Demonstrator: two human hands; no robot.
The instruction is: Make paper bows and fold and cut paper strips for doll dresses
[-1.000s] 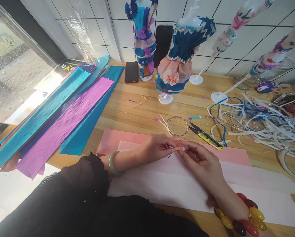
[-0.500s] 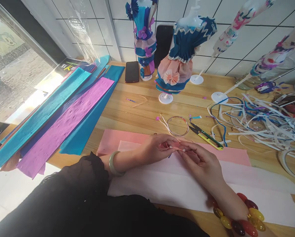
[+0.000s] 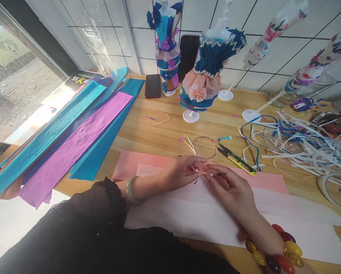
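My left hand (image 3: 181, 172) and my right hand (image 3: 230, 186) meet over pink and white crepe paper sheets (image 3: 273, 201) at the table's front. Both pinch a small folded pink paper piece (image 3: 202, 170) between their fingertips. A green bangle is on my left wrist and a bracelet of coloured beads on my right. Just beyond the hands lie a coil of thin wire (image 3: 205, 147) and yellow-handled thread snips (image 3: 236, 159).
Long teal and purple crepe paper strips (image 3: 73, 137) cover the left side. Two small dress forms (image 3: 201, 72) in paper dresses, a phone (image 3: 152, 86) and more stands line the tiled wall. A heap of white and blue paper trimmings (image 3: 298, 144) fills the right.
Both hands stay together on the pink piece, with the fingers shifting slightly. The view has tilted a little.
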